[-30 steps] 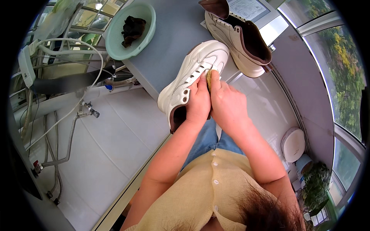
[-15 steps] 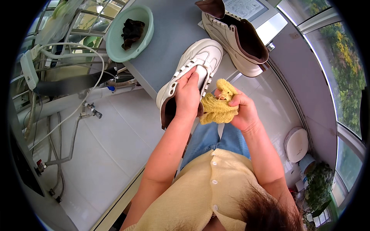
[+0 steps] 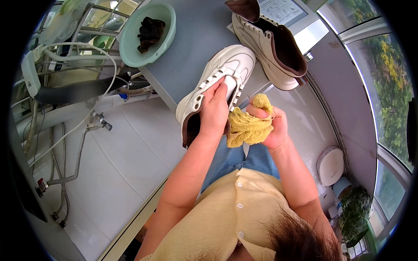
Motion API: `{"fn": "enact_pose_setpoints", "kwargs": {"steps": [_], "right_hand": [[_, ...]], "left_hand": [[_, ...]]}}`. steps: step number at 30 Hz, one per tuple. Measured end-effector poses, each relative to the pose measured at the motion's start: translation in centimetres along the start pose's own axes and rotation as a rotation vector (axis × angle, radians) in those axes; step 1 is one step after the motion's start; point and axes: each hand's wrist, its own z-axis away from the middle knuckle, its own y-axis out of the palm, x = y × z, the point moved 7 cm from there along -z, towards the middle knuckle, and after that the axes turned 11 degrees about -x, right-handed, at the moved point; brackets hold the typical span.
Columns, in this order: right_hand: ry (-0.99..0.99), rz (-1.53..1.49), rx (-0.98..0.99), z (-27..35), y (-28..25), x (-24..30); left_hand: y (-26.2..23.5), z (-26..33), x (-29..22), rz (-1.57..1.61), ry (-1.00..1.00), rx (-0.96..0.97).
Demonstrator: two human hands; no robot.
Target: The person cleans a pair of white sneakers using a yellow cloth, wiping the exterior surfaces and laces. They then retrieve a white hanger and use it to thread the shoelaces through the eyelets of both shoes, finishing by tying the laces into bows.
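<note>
A white, chunky-soled shoe [image 3: 235, 61] with a dark brown lining and no laces in its eyelets is tilted over the front corner of the grey surface, toe pointing away from me. My left hand [image 3: 213, 108] grips it by the tongue, the thumb pressed on the tongue and the other fingers out of sight. Just right of the shoe's opening, my right hand [image 3: 275, 124] is closed on a bunched yellow cloth [image 3: 247, 128], part of which sticks up above the fingers. The matching shoe [image 3: 272, 51] stands farther back on the right, its brown tongue folded out.
A pale green plastic basket [image 3: 169, 40] holding a dark crumpled item [image 3: 150, 33] sits at the back left of the grey top [image 3: 191, 26]. Pipes and a tap [image 3: 104, 123] line the left side. A round white object [image 3: 330, 166] and a plant [image 3: 358, 213] are at the lower right, by the windows.
My right hand has shifted its grip on the yellow cloth, the fingers now curling over it and a fold sticking up. The left hand still holds the shoe in nearly the same place.
</note>
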Motion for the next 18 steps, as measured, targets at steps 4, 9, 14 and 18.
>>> {"fn": "enact_pose_setpoints", "kwargs": {"steps": [4,9,14,18], "right_hand": [[0.000,-0.032,0.022,-0.2,0.1,-0.1],[-0.108,0.192,-0.030,0.6,2.0,1.1],[-0.808,1.253,-0.459,1.7,4.0,3.9],[-1.264,2.035,-0.314,2.3,8.1,1.1]], "left_hand": [[0.1,0.1,-0.4,0.038,-0.017,-0.014],[0.6,0.2,-0.6,0.008,-0.021,0.051],[0.4,0.0,-0.6,-0.187,0.049,-0.004],[0.3,-0.2,-0.4,-0.152,0.061,0.026]]}}
